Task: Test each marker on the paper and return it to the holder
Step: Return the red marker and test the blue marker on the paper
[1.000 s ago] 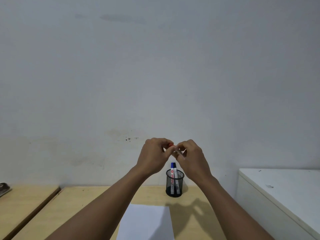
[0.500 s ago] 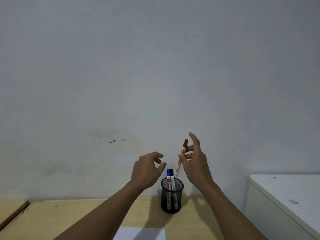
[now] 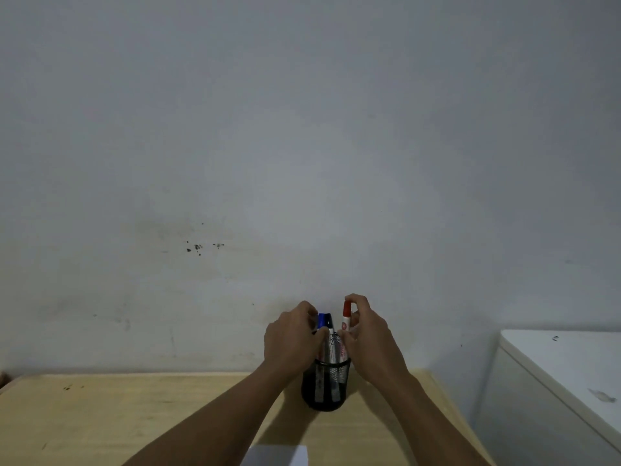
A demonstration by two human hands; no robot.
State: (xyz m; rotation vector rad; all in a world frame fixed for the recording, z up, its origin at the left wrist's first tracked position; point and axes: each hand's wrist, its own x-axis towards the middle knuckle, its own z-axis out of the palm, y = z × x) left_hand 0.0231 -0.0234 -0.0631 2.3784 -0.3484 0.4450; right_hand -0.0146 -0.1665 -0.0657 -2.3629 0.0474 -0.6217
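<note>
Our right hand pinches the red marker into the holder; our left curls around the blue. A nudge could tip it.

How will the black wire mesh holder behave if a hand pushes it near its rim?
The black wire mesh holder is probably light, as open mesh. It stands taller than wide, with markers rising above its rim, so a push there may tip it. On the smooth wooden table, a low push would likely slide it.
</note>
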